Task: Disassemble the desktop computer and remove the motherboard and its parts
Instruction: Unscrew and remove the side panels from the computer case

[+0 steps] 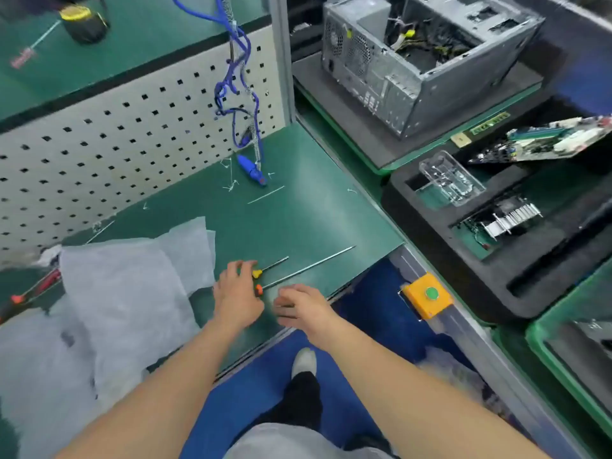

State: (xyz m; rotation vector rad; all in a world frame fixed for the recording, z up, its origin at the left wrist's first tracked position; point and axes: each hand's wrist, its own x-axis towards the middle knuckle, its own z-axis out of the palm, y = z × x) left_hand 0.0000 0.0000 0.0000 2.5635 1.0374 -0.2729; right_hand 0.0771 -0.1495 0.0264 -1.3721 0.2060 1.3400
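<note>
Motherboard (546, 140) lies outside the gutted case (463, 91), beyond the slack, empty right hand (299, 308); left hand (236, 293) covers screwdrivers (257, 273), grip unclear.

Green bench mat (298, 210); white pegboard (132, 127) dotted with dark square holes; blue coiled cable (245, 94); grey computer case (430, 91); black foam tray (430, 260) — yellow switch box (418, 304), green-buttoned.

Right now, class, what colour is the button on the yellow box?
The button is green; head view.
</note>
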